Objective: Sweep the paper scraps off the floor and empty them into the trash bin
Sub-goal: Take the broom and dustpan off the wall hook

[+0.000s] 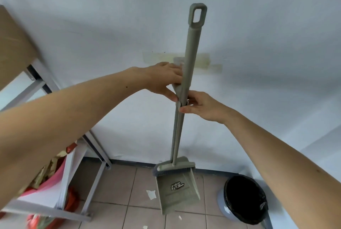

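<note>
A grey-green broom point(191, 44) and its matching long-handled dustpan point(176, 190) stand clipped together upright against the white wall. My left hand point(164, 79) grips the top of the dustpan's handle from the left. My right hand point(201, 106) pinches the broom's handle just below, from the right. The broom's bristle head rests in the top of the dustpan. White paper scraps point(151, 194) lie on the tiled floor left of the pan, with smaller scraps point(180, 217) near its front edge. A blue trash bin point(245, 199) with a black liner stands at the right.
A grey metal table frame point(96, 147) with a brown top stands at the left. Under it sit bags and a pink cloth point(53, 179). The wall is close behind the broom. Tiled floor point(114, 188) shows between the table leg and the dustpan.
</note>
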Available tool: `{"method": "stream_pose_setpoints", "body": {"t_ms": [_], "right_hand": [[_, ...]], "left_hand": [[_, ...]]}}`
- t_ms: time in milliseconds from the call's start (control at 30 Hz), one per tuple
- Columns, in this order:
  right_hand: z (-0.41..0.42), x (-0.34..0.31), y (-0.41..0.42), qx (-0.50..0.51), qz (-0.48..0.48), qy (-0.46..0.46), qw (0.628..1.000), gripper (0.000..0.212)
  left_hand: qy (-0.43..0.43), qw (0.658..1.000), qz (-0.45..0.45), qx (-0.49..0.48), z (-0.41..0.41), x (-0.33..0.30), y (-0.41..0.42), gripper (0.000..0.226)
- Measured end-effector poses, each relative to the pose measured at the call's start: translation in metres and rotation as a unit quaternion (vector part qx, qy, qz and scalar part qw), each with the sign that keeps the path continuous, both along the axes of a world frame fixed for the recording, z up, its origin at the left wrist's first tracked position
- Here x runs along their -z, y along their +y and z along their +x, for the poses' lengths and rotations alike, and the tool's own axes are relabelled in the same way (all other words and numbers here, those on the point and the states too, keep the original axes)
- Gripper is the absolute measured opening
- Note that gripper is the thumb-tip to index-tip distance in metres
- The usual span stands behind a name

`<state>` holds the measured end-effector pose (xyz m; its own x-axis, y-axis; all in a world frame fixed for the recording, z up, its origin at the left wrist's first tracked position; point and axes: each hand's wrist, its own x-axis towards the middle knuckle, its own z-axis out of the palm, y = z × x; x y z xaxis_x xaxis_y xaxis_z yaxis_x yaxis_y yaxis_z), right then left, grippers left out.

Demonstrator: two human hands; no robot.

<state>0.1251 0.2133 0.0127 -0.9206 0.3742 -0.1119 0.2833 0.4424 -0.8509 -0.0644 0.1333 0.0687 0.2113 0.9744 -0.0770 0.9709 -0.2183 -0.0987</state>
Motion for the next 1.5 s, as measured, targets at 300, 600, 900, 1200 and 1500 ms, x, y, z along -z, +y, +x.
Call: {"method": "stream_pose_setpoints", "body": {"t_ms": [300, 600, 900, 1200, 1500], "right_hand": [[0.040, -0.005, -0.028, -0.008, -0.052, -0.004, 0.999, 0.029], [0.047, 0.038, -0.088, 0.202, 0.032, 0.049, 0.978, 0.046], [0.031, 0.059, -0.119, 0.216, 0.125, 0.004, 0.968, 0.042], [0.041, 0.058, -0.067, 0.227, 0.135, -0.037, 0.964, 0.040], [0.060, 0.073, -0.072, 0.183, -0.102, -0.042, 0.977, 0.034]], "left_hand": [[-0.118, 0.982, -0.121, -0.086, 0.032, 0.011, -0.044, 0.038], [-0.100, 0.966, -0.002, -0.240, 0.087, 0.061, -0.093, 0.050], [-0.148, 0.911, 0.016, -0.384, 0.112, 0.093, -0.127, 0.052], [-0.203, 0.873, 0.017, -0.444, 0.112, 0.130, -0.160, 0.052], [-0.226, 0.862, -0.004, -0.453, 0.119, 0.147, -0.160, 0.051]]}}
